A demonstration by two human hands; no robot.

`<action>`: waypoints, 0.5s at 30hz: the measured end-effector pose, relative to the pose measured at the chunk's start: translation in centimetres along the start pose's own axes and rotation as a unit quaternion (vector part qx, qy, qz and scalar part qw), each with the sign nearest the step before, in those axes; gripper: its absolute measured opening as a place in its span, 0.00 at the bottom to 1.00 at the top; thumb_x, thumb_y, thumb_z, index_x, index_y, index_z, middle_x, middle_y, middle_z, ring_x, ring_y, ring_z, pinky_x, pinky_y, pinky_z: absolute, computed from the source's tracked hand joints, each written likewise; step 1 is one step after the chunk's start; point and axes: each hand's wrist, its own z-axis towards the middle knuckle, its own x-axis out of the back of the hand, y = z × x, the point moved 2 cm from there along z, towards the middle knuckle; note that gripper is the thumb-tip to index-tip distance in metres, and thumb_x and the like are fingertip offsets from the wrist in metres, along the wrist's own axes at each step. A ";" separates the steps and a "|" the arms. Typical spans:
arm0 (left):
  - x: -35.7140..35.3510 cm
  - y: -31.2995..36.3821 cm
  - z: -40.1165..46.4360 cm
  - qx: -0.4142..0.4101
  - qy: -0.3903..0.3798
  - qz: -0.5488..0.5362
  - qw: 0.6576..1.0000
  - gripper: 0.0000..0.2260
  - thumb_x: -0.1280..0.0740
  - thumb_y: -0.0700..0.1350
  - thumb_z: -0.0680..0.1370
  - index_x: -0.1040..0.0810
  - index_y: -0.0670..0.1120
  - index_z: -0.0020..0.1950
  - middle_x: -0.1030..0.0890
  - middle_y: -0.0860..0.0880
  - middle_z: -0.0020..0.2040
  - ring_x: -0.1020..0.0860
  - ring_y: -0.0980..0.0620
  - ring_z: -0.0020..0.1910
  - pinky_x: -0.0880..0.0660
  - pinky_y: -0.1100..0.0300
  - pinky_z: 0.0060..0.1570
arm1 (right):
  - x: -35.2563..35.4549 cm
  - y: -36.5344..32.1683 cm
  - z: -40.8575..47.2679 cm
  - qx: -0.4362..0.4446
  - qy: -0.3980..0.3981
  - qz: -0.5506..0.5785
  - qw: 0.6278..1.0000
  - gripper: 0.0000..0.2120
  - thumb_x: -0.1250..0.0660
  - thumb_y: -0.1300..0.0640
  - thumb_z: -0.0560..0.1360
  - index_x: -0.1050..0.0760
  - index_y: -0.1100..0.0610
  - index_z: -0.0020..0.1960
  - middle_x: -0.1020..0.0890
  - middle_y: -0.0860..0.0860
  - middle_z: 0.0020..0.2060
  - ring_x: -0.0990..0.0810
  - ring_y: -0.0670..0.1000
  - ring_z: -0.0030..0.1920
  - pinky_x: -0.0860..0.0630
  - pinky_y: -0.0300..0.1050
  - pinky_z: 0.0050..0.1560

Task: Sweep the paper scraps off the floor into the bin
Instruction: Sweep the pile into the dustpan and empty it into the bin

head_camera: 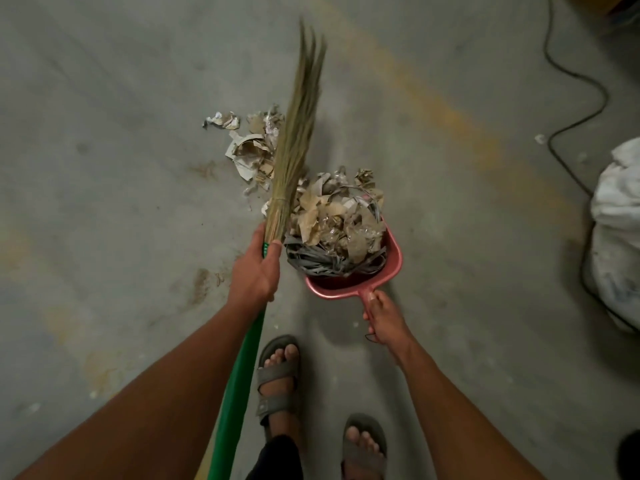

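My left hand (255, 268) grips a broom (294, 143) where its straw bristles meet the green handle (239, 382). The bristles point away from me over the floor. My right hand (382, 318) holds the handle of a pink dustpan (393, 268). The pan is heaped with torn brown and white paper and grey strips (337, 223). More paper scraps (251, 147) lie on the concrete floor to the left of the bristles, just beyond the pan. No bin is in view.
A white sack (616, 233) stands at the right edge. A black cable (571, 109) snakes across the floor at the upper right. My sandalled feet (278, 372) stand just behind the dustpan. Bare grey concrete lies to the left.
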 end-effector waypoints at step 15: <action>-2.3 0.0 -14.2 0.035 -0.006 0.001 0.999 0.25 0.43 0.58 0.86 0.43 0.65 0.83 0.18 0.39 0.53 0.19 0.43 0.36 0.22 0.56 0.27 | 12.0 5.0 -14.5 0.058 0.038 0.046 0.997 0.12 0.44 0.44 0.88 0.24 0.46 0.60 0.24 0.51 0.41 0.29 0.46 0.32 0.30 0.39 0.30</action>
